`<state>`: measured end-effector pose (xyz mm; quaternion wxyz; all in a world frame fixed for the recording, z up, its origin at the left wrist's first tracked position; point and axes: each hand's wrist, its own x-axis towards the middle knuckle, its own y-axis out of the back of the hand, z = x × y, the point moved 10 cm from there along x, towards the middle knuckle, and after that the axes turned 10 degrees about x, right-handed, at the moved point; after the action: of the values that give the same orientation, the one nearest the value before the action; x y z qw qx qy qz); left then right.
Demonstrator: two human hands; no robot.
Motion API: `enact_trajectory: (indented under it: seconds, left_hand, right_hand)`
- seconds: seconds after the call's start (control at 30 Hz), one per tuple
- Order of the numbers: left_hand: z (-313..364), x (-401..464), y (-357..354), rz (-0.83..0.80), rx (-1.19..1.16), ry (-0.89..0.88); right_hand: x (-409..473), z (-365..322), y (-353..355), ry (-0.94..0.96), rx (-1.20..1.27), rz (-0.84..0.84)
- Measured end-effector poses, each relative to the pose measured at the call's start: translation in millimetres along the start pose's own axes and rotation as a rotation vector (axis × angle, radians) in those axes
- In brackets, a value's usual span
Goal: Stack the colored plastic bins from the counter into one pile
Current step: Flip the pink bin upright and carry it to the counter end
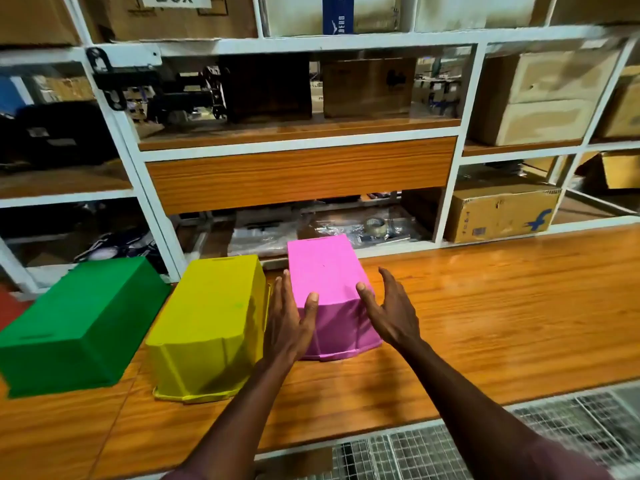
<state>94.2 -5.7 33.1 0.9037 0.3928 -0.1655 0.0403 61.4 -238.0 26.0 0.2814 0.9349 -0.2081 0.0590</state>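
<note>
Three plastic bins lie upside down in a row on the wooden counter: a green bin at the left, a yellow bin in the middle, a pink bin at the right. My left hand rests against the pink bin's left side, thumb on its upturned bottom. My right hand is at the bin's right side, fingers spread, thumb touching the near right corner. Neither hand has closed around the bin, which stands flat on the counter.
White-framed shelves rise behind the counter, holding cardboard boxes, a roll of tape and plastic wrap. A red object shows at the far left behind the green bin. A wire mesh runs below the counter's front edge.
</note>
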Motion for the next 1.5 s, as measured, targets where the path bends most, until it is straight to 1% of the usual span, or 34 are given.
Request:
enact_trajectory:
  seconds: [0.2, 0.43, 0.57, 0.63, 0.77, 0.9, 1.0, 1.13, 1.23, 1.33, 1.43, 1.5]
  left_hand:
    - [-21, 18, -29, 0.001, -0.013, 0.092]
    - [-47, 34, -58, 0.011, -0.014, 0.228]
    - [-68, 33, -80, 0.014, -0.104, 0.312]
    - [-72, 33, -83, 0.033, -0.111, 0.336]
    - [-64, 32, -79, 0.057, -0.121, 0.337]
    - [-61, 33, -76, 0.096, -0.143, 0.347]
    - [-58, 26, -76, 0.114, -0.234, 0.398]
    - [-51, 15, -79, 0.156, -0.401, 0.434]
    - [-56, 6, -90, 0.163, -0.535, 0.492]
    - [-64, -4, -108, 0.175, -0.746, 0.555]
    - [-83, -7, -144, 0.139, -0.969, 0.602]
    - [-74, -10, -142, 0.113, -1.038, 0.606]
  right_hand:
    - [15, 33, -19, -0.096, 0.068, -0.013]
    - [36, 70, -47, -0.19, 0.26, -0.075]
    - [34, 81, -62, -0.231, 0.421, -0.099]
    - [31, 81, -66, -0.257, 0.48, -0.109]
    - [28, 76, -64, -0.265, 0.505, -0.092]
    - [37, 71, -54, -0.238, 0.421, -0.048]
    - [46, 62, -44, -0.226, 0.297, -0.065]
    - [49, 28, -22, -0.134, 0.127, -0.052]
    - [51, 9, -14, -0.04, -0.032, -0.034]
    - [53, -5, -14, 0.037, -0.203, -0.018]
    - [50, -20, -15, 0.111, -0.35, 0.001]
    - [46, -27, -18, 0.143, -0.406, -0.002]
